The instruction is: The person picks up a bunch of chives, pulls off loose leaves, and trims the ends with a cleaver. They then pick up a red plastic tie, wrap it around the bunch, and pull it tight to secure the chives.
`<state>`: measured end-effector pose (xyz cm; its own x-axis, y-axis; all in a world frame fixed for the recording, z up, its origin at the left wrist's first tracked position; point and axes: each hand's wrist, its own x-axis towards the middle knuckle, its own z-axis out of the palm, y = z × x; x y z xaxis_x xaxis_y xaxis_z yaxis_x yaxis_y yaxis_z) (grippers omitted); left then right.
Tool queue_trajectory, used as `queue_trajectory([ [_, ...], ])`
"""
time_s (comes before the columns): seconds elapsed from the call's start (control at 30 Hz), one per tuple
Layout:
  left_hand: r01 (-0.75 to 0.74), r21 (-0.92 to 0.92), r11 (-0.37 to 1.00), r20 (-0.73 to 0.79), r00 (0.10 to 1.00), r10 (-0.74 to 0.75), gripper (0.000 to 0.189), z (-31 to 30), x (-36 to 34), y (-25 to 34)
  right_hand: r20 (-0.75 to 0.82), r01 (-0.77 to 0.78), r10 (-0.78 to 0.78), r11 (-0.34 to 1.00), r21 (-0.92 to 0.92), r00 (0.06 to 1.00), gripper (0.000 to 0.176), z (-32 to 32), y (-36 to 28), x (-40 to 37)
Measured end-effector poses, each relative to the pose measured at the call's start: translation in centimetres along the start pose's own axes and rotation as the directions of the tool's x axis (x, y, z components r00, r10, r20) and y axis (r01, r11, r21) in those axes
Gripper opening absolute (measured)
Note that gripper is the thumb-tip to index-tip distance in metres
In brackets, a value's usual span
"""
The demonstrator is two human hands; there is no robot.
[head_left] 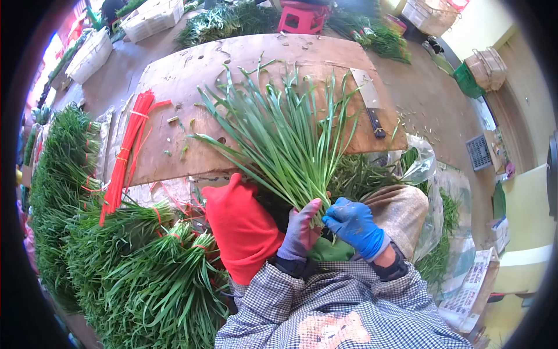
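Observation:
A fanned bunch of garlic chives [285,134] points away from me, its leaf tips over the wooden board. My left hand [300,229], in a grey and pink glove, is wrapped round the stem ends. Close beside it, my right hand [353,225] in a blue glove has its fingers closed at the same stem ends; what is between those fingers is hidden. A cleaver [368,96] with a black handle lies at the board's right edge. Red tie strips [123,152] lie bundled at the board's left side.
The wooden board [174,75] spans the space before my knees. Tied chive bundles [145,279] are heaped at my left. Loose greens [366,174] lie under the board's near edge, beside a clear plastic bag [421,160]. A red stool [302,18] and white crates [152,20] stand beyond.

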<state>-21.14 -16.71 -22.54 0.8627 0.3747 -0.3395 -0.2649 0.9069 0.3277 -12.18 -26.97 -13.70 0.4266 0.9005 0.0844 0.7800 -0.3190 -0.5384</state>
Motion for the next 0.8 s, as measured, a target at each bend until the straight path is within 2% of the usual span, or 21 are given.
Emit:
queue_trajectory([
  [0.03,0.039,-0.032,0.999,0.016,0.999,-0.038,0.038,0.0,-0.1,0.0,-0.032,-0.016,0.017,0.999,0.036,0.999,0.012,0.0,0.1,-0.1],
  [0.07,0.007,-0.005,1.000,0.045,0.999,-0.007,0.038,-0.1,-0.1,0.1,-0.029,-0.015,0.016,0.999,0.036,0.999,0.012,-0.4,0.2,-0.3],
  [0.13,0.029,-0.062,0.998,0.046,0.999,-0.027,0.038,0.4,-0.3,0.3,0.074,-0.124,0.106,0.939,0.320,0.992,0.012,-2.2,0.1,-0.9],
  [0.17,0.053,-0.117,0.992,0.049,0.998,-0.047,0.038,0.5,-0.4,0.4,0.074,-0.124,0.106,0.940,0.319,0.992,0.012,-3.0,0.2,-1.3],
  [0.23,0.055,-0.120,0.991,0.068,0.997,-0.047,0.039,0.4,-0.4,0.3,0.134,-0.342,0.316,0.824,0.451,0.939,0.012,-4.7,0.4,-1.9],
  [0.27,0.060,-0.118,0.991,0.087,0.995,-0.050,0.040,0.3,-0.3,0.1,0.090,-0.275,0.260,0.892,0.358,0.961,0.014,-5.2,0.3,-1.6],
  [0.3,0.062,-0.113,0.992,0.091,0.994,-0.051,0.040,0.4,-0.2,0.0,0.083,-0.272,0.260,0.892,0.360,0.962,0.014,-4.8,0.0,-1.4],
  [0.37,0.047,-0.110,0.993,0.120,0.992,-0.034,0.043,0.2,-0.2,-0.1,0.041,-0.060,0.054,0.987,0.149,0.998,0.016,-2.9,-0.5,-0.7],
  [0.4,0.047,-0.102,0.994,0.120,0.992,-0.034,0.043,-0.2,-0.1,-0.2,0.052,-0.050,0.047,0.997,0.065,0.998,0.018,-1.9,0.0,-0.5],
  [0.53,0.080,-0.087,0.993,0.136,0.988,-0.067,0.045,-1.5,0.2,-0.2,-0.014,0.037,-0.037,0.999,0.017,0.999,0.016,0.5,1.3,-0.4],
  [0.6,0.084,-0.099,0.992,0.176,0.982,-0.066,0.045,-1.1,0.2,-0.2,0.062,-0.068,0.054,0.969,0.238,0.997,0.012,-0.5,1.3,-0.5],
  [0.63,0.085,-0.124,0.989,0.144,0.987,-0.066,0.045,-0.4,0.0,-0.1,0.064,-0.066,0.053,0.970,0.234,0.997,0.012,-1.5,1.0,-0.6],
  [0.7,0.083,-0.152,0.985,0.112,0.991,-0.066,0.044,-0.1,-0.1,0.1,0.133,-0.133,0.078,0.872,0.471,0.988,0.007,-4.8,-0.4,-0.9],
  [0.73,0.108,-0.152,0.982,0.127,0.988,-0.089,0.044,-0.2,-0.1,0.2,0.174,-0.169,0.094,0.855,0.491,0.980,0.004,-6.9,-0.6,-1.0],
  [0.8,0.134,-0.152,0.979,0.147,0.983,-0.112,0.043,-0.4,0.1,0.0,0.037,-0.282,0.326,0.748,0.600,0.945,0.002,-10.6,-0.4,-1.9],
])
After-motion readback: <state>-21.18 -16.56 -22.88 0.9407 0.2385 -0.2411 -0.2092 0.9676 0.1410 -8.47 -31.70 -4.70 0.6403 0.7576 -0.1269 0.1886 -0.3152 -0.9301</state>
